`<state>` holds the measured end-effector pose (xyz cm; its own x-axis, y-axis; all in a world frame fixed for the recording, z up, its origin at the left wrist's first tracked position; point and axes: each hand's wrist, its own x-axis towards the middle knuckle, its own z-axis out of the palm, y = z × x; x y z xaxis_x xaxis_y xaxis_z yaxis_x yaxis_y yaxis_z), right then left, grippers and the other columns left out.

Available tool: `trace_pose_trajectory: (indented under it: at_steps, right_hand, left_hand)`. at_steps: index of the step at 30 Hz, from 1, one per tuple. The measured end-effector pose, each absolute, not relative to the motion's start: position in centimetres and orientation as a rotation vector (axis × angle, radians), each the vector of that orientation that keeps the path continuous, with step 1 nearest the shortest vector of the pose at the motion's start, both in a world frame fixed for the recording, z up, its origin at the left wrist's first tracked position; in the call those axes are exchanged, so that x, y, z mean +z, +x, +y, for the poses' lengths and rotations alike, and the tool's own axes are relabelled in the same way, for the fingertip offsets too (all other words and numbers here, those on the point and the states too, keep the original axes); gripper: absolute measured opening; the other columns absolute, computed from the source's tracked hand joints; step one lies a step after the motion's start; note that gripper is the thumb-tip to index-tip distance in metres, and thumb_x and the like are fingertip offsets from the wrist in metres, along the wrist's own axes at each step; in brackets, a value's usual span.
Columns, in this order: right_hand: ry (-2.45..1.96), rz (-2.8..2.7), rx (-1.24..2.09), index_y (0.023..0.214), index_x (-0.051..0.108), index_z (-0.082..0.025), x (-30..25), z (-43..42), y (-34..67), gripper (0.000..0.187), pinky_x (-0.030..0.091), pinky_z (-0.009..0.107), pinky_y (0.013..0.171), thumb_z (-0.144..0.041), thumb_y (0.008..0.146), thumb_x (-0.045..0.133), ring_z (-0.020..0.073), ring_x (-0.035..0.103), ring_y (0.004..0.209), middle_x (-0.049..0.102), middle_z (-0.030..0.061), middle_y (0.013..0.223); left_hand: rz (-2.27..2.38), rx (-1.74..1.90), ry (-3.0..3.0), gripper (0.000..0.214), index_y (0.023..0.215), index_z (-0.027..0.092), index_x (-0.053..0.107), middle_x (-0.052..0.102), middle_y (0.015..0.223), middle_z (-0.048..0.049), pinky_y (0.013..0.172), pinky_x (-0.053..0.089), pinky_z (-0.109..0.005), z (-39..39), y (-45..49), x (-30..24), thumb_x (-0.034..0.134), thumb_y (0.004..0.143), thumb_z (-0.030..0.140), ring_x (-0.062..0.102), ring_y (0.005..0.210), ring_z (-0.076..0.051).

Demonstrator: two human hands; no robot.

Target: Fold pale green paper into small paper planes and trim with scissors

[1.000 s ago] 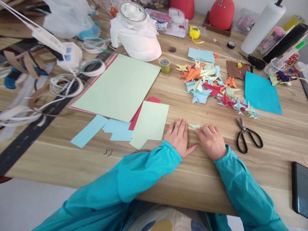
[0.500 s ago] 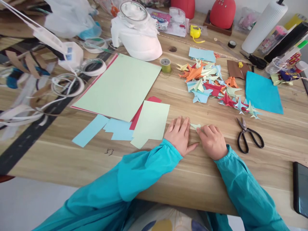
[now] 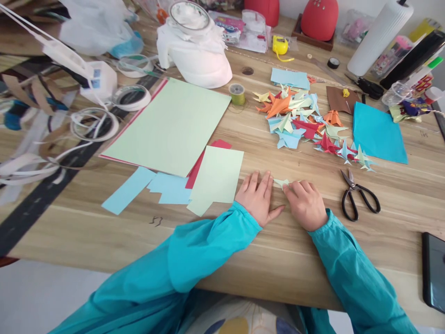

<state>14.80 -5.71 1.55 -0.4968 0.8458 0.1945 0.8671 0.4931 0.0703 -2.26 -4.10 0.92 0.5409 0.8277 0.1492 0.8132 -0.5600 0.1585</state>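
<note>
**Quietly, two hands meet over a small pale-green folded paper piece (image 3: 280,182)**

Palm down on the light wooden table (image 3: 243,260), the person's left hand (image 3: 259,198) lies flat with its fingers straight and close together. Their tips are just beside the fold. The right hand (image 3: 306,204) has its fingers bent, with the tips pressing on the paper's near edge; whether they pinch it cannot be told. The piece lies on the table between the fingertips of the two hands. Both arms wear teal sleeves (image 3: 208,250). A pale-green cut paper sheet (image 3: 219,176) lies just left of the left hand, and black-handled scissors (image 3: 358,199) lie near the right hand. Farther back, a heap of folded paper shapes in red, orange, blue and green (image 3: 302,123) sits beside a teal paper square (image 3: 378,134).
</note>
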Motion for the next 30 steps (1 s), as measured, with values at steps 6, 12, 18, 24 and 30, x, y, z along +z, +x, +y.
trace_pose_trajectory:
  at_steps: [6,12,18,24,30]
  right_hand:
    - [-1.501,-2.599,-0.246,0.106,0.060,-0.015,1.55,-5.72,14.79,0.025,0.033,0.032,0.069,-0.019,0.088,0.043,0.0205,0.044,0.082,0.058,0.0088,0.090]
    - [-1.508,-2.606,-0.256,0.107,0.060,-0.015,1.64,-5.73,14.76,0.026,0.032,0.032,0.069,-0.018,0.088,0.042,0.0202,0.044,0.081,0.058,0.0086,0.090]
    - [-1.509,-2.605,-0.248,0.106,0.060,-0.015,1.69,-5.75,14.71,0.025,0.033,0.033,0.069,-0.018,0.088,0.043,0.0206,0.044,0.082,0.058,0.0092,0.090]
    - [-1.502,-2.601,-0.247,0.106,0.060,-0.015,1.76,-5.77,14.68,0.025,0.033,0.033,0.068,-0.018,0.088,0.043,0.0206,0.044,0.082,0.058,0.0090,0.090]
    - [-1.509,-2.602,-0.250,0.106,0.060,-0.015,1.77,-5.81,14.66,0.025,0.032,0.033,0.068,-0.017,0.088,0.042,0.0206,0.043,0.081,0.058,0.0091,0.090]
  left_hand:
    - [1.433,0.303,2.700,0.073,0.128,0.003,0.045,0.041,0.135,-0.0180,0.099,0.026,-0.051,-4.03,-2.40,0.91,0.041,0.078,0.056,0.035,0.122,-0.040]
    - [1.439,0.233,2.724,0.073,0.127,0.001,0.045,0.040,0.136,-0.0172,0.099,0.026,-0.051,-4.02,-2.35,1.15,0.038,0.079,0.056,0.035,0.121,-0.041]
    - [1.440,0.231,2.717,0.073,0.127,0.001,0.045,0.040,0.135,-0.0183,0.099,0.027,-0.050,-4.03,-2.28,1.12,0.039,0.079,0.055,0.035,0.121,-0.041]
    - [1.417,0.272,2.715,0.072,0.130,0.005,0.043,0.042,0.134,-0.0178,0.098,0.028,-0.051,-3.89,-2.42,0.92,0.042,0.078,0.055,0.036,0.120,-0.040]
    - [1.415,0.292,2.717,0.070,0.128,0.006,0.045,0.043,0.134,-0.0182,0.097,0.027,-0.051,-3.92,-2.43,1.02,0.044,0.077,0.054,0.036,0.120,-0.040]
